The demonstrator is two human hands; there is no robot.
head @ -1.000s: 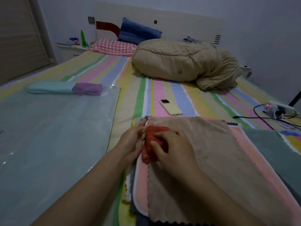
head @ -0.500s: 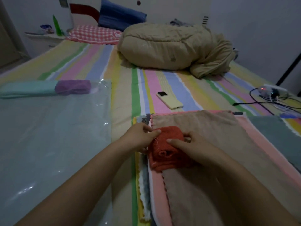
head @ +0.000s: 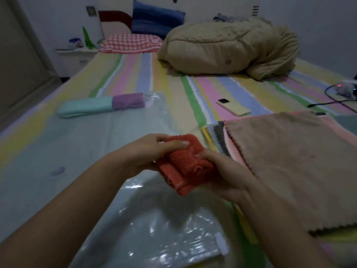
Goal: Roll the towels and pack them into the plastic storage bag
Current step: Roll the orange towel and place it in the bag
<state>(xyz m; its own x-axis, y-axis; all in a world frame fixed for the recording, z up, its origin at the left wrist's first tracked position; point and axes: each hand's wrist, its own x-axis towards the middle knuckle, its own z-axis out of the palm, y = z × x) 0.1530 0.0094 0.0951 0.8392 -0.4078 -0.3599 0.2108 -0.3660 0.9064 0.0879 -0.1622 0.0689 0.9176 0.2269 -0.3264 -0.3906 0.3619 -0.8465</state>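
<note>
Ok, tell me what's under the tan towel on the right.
Under the tan towel lies a stack of flat towels: a pink edge, a grey edge and a yellow edge show at its left. Their bodies and count are covered.

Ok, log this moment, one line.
left hand: holds red towel roll | right hand: holds it | roll: over plastic storage bag | far end: teal roll, purple roll

Soft cloth against shiny plastic.
The bag (head: 154, 229) is clear, glossy, crinkled plastic; over it the red towel (head: 185, 163) is rough terry with loose threads. Right of the bag, the tan towel (head: 289, 161) is matt, fine-napped cloth and the phone (head: 233, 109) looks smooth.
</note>
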